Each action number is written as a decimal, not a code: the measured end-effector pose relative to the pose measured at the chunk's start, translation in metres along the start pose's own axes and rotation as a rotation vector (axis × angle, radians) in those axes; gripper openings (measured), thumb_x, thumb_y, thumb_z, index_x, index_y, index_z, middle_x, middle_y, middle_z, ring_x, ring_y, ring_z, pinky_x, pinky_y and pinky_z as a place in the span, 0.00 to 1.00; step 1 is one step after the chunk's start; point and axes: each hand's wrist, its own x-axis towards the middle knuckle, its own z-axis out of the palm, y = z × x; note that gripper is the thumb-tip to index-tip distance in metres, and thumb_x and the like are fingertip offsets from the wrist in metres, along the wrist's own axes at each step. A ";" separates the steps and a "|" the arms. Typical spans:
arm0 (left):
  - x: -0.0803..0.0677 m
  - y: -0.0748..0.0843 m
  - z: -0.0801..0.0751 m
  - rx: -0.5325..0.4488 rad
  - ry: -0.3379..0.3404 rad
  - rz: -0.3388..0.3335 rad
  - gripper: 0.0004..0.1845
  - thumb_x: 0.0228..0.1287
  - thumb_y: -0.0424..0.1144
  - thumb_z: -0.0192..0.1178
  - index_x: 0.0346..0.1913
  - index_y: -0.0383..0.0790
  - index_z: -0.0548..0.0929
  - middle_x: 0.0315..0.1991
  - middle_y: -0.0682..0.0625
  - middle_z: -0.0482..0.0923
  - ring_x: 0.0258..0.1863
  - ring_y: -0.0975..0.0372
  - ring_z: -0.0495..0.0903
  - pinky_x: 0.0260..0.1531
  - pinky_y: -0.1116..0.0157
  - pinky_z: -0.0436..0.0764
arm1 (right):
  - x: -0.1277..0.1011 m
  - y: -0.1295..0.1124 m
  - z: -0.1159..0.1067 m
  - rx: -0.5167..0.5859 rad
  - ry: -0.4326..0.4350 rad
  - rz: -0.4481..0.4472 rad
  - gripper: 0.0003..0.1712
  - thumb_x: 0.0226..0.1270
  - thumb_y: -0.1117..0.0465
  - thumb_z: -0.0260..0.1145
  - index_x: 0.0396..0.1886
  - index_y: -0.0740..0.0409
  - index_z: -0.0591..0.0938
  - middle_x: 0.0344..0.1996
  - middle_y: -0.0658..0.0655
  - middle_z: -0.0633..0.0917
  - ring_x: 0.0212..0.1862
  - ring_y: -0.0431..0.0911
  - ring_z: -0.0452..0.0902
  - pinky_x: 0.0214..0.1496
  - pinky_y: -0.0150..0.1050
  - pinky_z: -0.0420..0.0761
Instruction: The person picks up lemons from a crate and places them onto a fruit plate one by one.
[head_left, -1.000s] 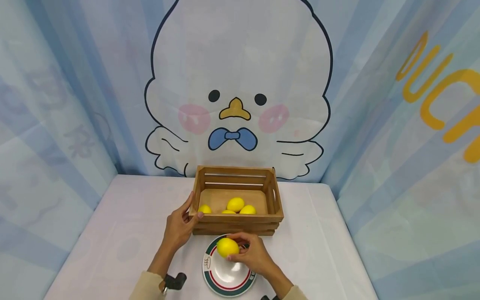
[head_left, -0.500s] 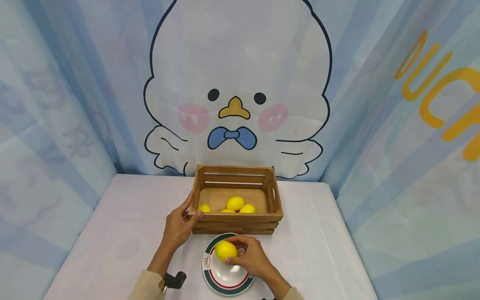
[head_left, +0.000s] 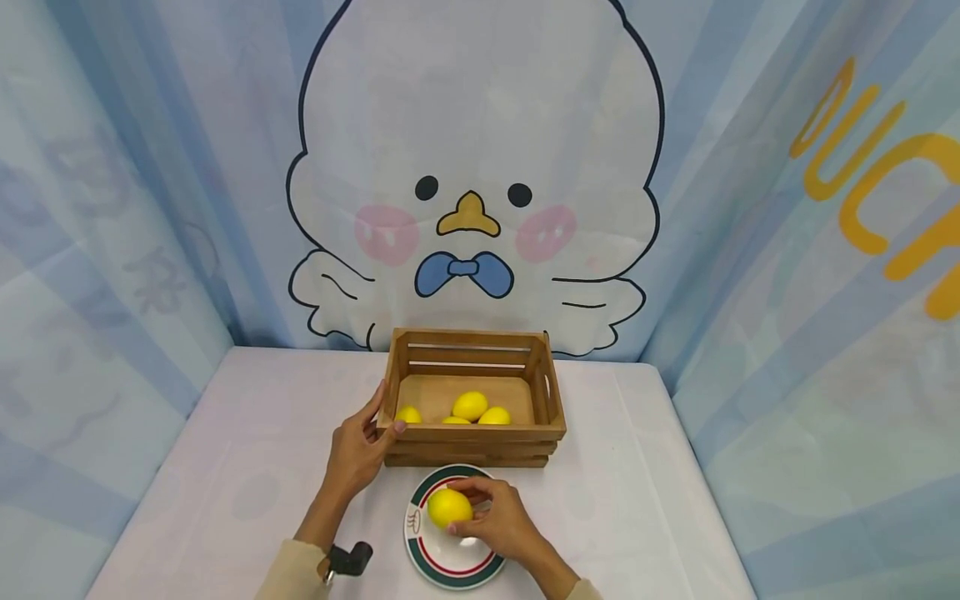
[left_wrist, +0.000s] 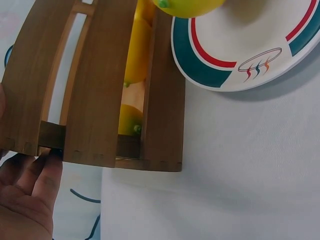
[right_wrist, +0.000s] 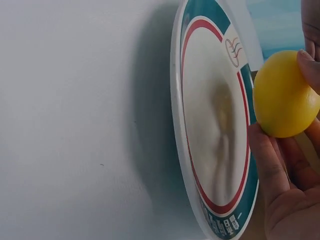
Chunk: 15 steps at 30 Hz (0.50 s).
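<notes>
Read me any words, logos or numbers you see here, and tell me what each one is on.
"DUCK", probably: big orange letters on the blue striped backdrop, cut off by the frame edge.
Small white characters on the green rim of the white plate with red ring: too small and blurred to read.
Steam-bowl emblem on the plate: a sign, no words.
Wooden slatted crate, yellow lemons: no text.

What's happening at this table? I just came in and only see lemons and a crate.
A person's right hand holds a yellow lemon just above a white plate with green and red rings; the right wrist view shows a gap between them. The left hand grips the near left corner of a wooden crate, which has four more lemons inside.
</notes>
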 end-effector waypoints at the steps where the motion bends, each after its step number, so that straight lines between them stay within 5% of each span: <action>1: 0.000 0.000 0.000 -0.002 0.000 0.001 0.45 0.73 0.58 0.65 0.86 0.58 0.54 0.85 0.44 0.57 0.74 0.39 0.73 0.66 0.50 0.80 | -0.001 0.000 0.000 0.000 0.000 0.006 0.28 0.57 0.57 0.85 0.59 0.44 0.89 0.54 0.47 0.91 0.48 0.43 0.83 0.55 0.35 0.86; 15: 0.001 -0.001 0.001 -0.015 -0.002 0.001 0.46 0.73 0.57 0.66 0.86 0.57 0.55 0.85 0.44 0.58 0.73 0.40 0.75 0.66 0.51 0.80 | -0.005 0.009 0.006 0.003 -0.003 0.030 0.26 0.56 0.58 0.85 0.56 0.45 0.89 0.52 0.47 0.90 0.46 0.41 0.83 0.53 0.29 0.86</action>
